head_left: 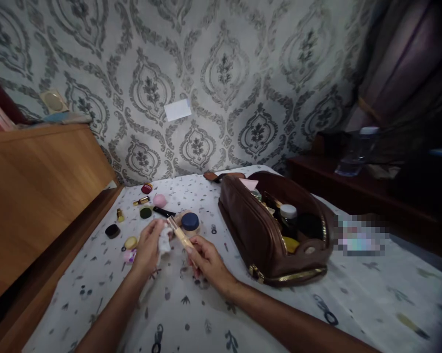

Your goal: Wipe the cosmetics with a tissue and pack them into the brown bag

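My right hand [206, 260] is closed around a slim beige cosmetic tube [180, 235] that slants up to the left. My left hand [149, 245] is closed on a small white tissue [164, 244], pressed against the tube's upper end. Both hands hover over a patterned white bedsheet [191, 314]. Just behind the tube stands a round jar with a dark blue lid [190, 221]. An open brown leather cosmetic bag [257, 235] lies to the right of my hands, with bottles and jars inside.
Small cosmetics are scattered at the left: a pink sponge [159, 200], a black brush [164, 212], a gold lipstick [142, 201], a black compact [112, 231], a yellow pot [130, 242]. A wooden headboard [37, 191] bounds the left. A dark side table with a plastic bottle [355, 152] stands at the right.
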